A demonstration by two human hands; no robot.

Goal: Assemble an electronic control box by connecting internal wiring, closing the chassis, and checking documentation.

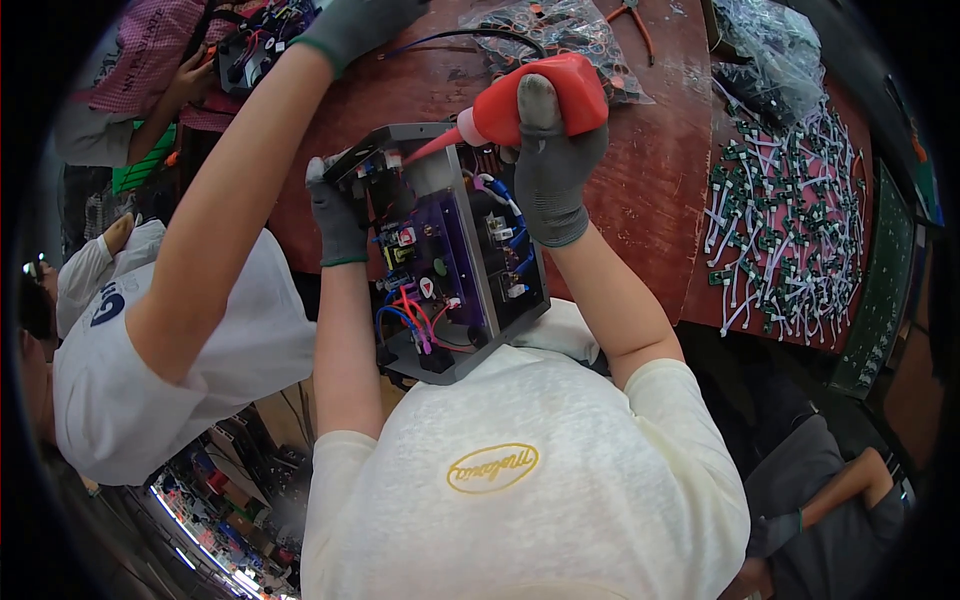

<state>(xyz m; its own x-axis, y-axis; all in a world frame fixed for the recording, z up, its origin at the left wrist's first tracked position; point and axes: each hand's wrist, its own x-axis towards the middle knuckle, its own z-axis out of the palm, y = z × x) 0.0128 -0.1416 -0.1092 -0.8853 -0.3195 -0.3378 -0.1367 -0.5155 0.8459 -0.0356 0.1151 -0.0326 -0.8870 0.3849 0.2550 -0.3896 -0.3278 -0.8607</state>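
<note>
My right hand [556,175], in a grey glove, is closed round a red squeeze bottle [560,90]. The bottle is tilted, its long red nozzle [432,146] pointing down to the left into the far end of an open metal chassis [492,280]. I cannot make out whether the tip touches anything. My left hand [340,215], also gloved, grips the chassis's far left edge, with part of its fingers hidden behind the metal. The chassis leans against my front, and in it are a dark circuit board [440,250] and red, blue and purple wires [415,315].
On my left, a co-worker's gloved hand [365,30] reaches over the red-brown table [640,200]. A plastic bag of orange-and-black parts [570,45] and orange-handled pliers [640,28] lie at the back. Several small green boards with white cables [785,220] cover the right side.
</note>
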